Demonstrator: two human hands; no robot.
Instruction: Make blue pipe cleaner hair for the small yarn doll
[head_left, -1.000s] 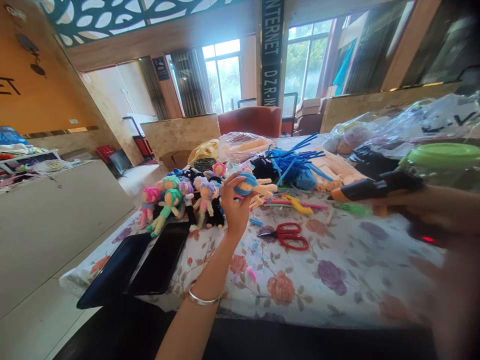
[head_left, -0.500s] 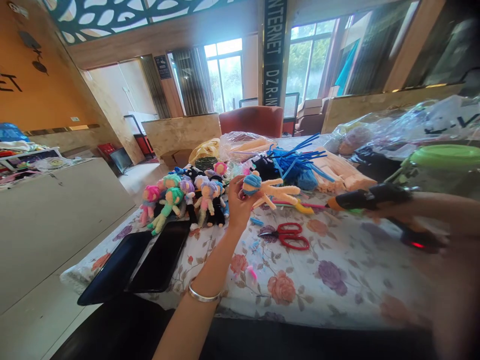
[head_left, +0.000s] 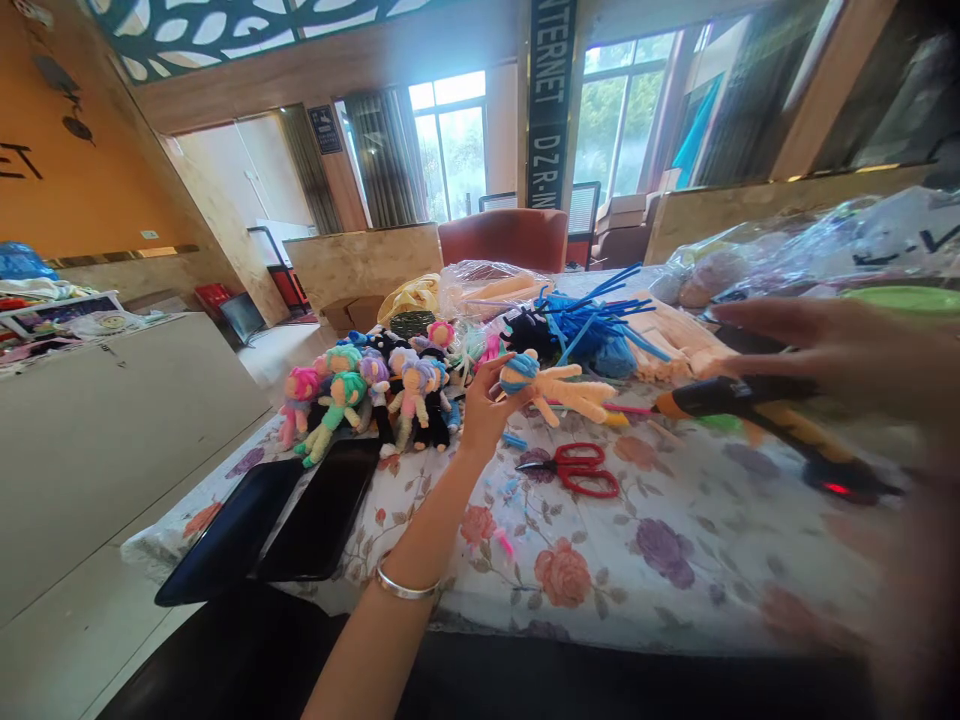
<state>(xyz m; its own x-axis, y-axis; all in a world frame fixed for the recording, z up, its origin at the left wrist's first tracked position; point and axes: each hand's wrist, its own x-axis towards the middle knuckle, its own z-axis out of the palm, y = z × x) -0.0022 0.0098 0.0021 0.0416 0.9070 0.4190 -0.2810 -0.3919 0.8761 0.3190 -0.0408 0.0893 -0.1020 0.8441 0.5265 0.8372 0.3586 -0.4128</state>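
My left hand pinches a small doll with blue hair by its head, and its peach limbs stretch out to the right. My right hand, blurred, is over a black and orange glue gun lying at the right with a red light lit; its fingers are apart and off the grip. Red-handled scissors lie on the flowered cloth below the doll. Left of my left hand stands a group of finished-looking dolls with pink, green and purple hair.
Two dark trays lie at the table's left edge. Blue fuzzy stems, a peach bundle and clear plastic bags are behind. Small scraps lie near the scissors.
My right hand has let go of the glue gun and lifted above it. My left hand has moved slightly right with the doll, whose limbs now point a little lower.
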